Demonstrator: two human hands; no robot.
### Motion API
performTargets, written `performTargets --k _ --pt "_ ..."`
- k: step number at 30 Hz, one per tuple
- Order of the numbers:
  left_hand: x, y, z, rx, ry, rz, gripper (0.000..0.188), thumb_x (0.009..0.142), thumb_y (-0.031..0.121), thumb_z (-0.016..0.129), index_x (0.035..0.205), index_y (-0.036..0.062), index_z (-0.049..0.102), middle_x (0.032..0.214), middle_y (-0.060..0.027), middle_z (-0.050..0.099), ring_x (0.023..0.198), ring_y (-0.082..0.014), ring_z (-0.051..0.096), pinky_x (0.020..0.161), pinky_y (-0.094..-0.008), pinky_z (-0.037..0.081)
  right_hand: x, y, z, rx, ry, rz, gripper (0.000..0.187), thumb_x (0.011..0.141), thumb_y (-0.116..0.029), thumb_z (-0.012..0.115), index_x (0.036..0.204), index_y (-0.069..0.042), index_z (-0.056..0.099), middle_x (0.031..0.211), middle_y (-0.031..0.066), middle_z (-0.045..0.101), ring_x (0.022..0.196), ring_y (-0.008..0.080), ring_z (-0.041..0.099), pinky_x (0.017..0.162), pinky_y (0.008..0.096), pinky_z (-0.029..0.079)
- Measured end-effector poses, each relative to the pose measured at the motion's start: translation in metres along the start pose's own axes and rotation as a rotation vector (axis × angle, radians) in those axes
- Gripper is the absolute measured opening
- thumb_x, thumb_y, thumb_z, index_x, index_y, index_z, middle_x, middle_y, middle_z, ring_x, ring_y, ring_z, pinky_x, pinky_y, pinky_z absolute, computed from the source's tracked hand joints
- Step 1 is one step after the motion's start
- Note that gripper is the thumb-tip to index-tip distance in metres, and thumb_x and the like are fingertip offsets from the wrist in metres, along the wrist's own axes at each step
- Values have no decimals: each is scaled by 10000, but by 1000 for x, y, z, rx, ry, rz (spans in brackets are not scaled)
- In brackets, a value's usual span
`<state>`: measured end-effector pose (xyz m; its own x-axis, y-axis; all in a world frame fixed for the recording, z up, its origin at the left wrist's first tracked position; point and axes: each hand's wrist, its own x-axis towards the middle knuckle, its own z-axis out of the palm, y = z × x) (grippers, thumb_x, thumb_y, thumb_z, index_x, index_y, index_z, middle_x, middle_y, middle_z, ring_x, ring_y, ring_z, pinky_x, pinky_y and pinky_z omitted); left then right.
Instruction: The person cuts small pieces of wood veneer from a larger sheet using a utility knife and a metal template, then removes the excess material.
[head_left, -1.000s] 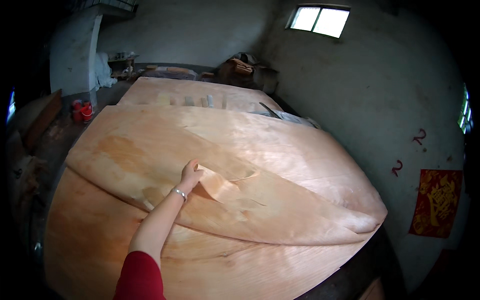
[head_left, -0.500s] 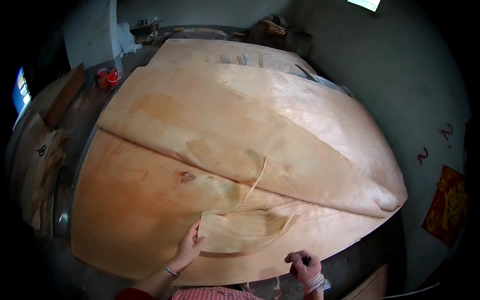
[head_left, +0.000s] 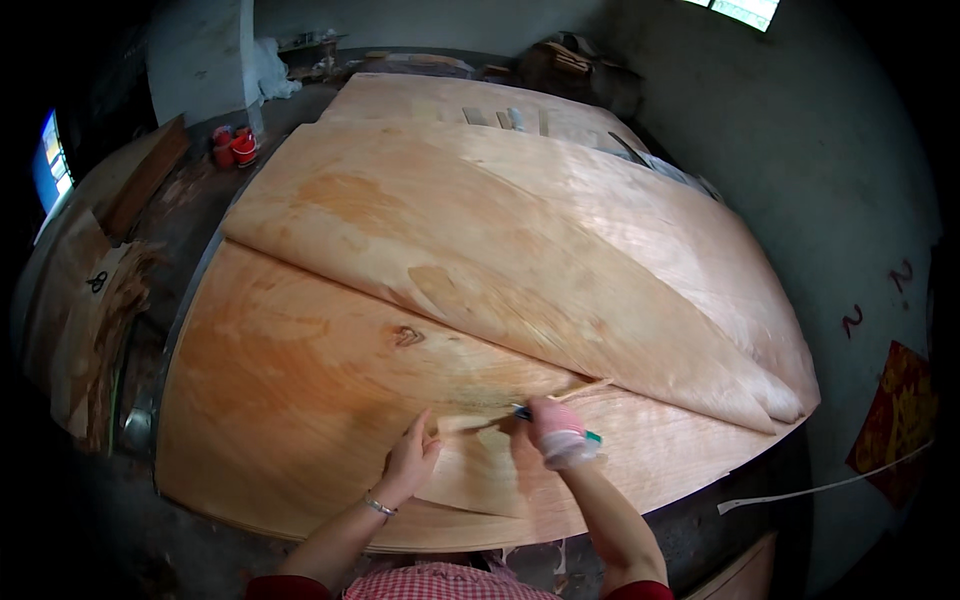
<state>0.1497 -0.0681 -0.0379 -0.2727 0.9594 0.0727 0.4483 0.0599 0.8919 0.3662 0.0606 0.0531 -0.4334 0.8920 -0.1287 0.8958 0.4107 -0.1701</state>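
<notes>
A loose thin piece of wood veneer lies on the large wooden sheet in front of me. My bare left hand, a bracelet on its wrist, rests at the veneer piece's left edge with the fingers stretched out. Over the piece's upper right side, my right hand in a pinkish glove is closed around a green-handled cutting tool, seemingly a utility knife. Its dark front end points left; the blade cannot be made out. A narrow wood strip sticks out just beyond the right hand.
A folded-over veneer sheet lies across the stack behind my hands. Scissors rest on veneer scraps at the left. Red buckets stand on the floor. A pale thin strip crosses the right side.
My right hand has come in from the lower right to the veneer piece, with the green-handled tool now visible. The left hand's fingers have straightened at the edge. The view has shifted slightly.
</notes>
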Motion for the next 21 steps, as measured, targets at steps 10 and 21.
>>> performTargets --k 10,21 --pt "4 15 0 -116 113 22 372 864 205 593 1194 42 541 971 -158 644 796 -253 614 691 -339 480 -265 295 -98 -185 562 1115 181 857 -214 527 904 -55 598 833 214 627 794 407 604 661 460 472" --pt "78 22 67 38 285 18 362 843 194 616 1172 55 557 986 -141 610 892 -279 589 789 -341 469 -415 327 -52 -213 139 1535 277 820 -161 583 1079 -61 592 1005 202 635 966 381 598 814 421 475"
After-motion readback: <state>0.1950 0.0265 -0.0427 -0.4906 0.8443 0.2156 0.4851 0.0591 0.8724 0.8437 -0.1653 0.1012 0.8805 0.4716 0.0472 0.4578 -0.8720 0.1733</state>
